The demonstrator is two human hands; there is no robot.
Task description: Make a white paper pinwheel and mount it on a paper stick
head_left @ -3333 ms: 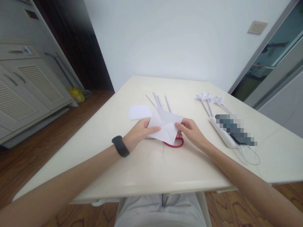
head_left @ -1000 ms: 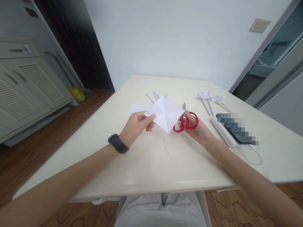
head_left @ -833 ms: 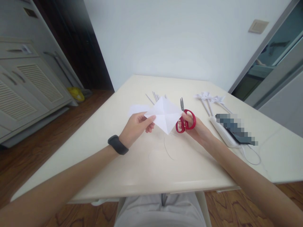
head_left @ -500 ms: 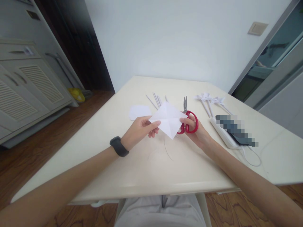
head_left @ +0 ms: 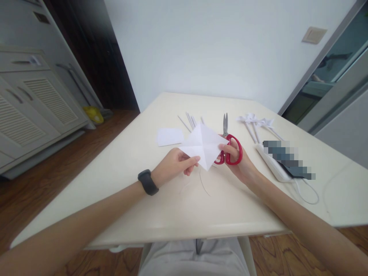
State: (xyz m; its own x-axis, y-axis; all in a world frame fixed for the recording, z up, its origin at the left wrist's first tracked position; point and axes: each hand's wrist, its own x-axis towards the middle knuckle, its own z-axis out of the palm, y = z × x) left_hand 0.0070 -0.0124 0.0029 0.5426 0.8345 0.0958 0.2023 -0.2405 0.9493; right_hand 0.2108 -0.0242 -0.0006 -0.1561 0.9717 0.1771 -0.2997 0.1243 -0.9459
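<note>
A creased white square of paper (head_left: 202,142) is held up over the table, one corner toward me. My left hand (head_left: 182,163) pinches its lower left edge between thumb and fingers. At the right corner, the thumb of my right hand (head_left: 237,157) presses on the sheet. That same hand also carries red-handled scissors (head_left: 235,143), whose grey blades point away from me and stand slightly apart. Behind the sheet lie several thin white paper sticks (head_left: 191,119), partly hidden. To the left rests more white paper (head_left: 170,137), lying flat.
White paper pinwheels on sticks (head_left: 253,120) lie at the right. Nearer me is a white power strip (head_left: 273,165) with a blurred dark object (head_left: 287,159) on it and a cable (head_left: 309,201). A wall (head_left: 215,46) borders the table's (head_left: 138,222) far side.
My left hand has slid down and right along the paper's lower left edge. The sheet now bends more along its crease. My right hand has barely moved.
</note>
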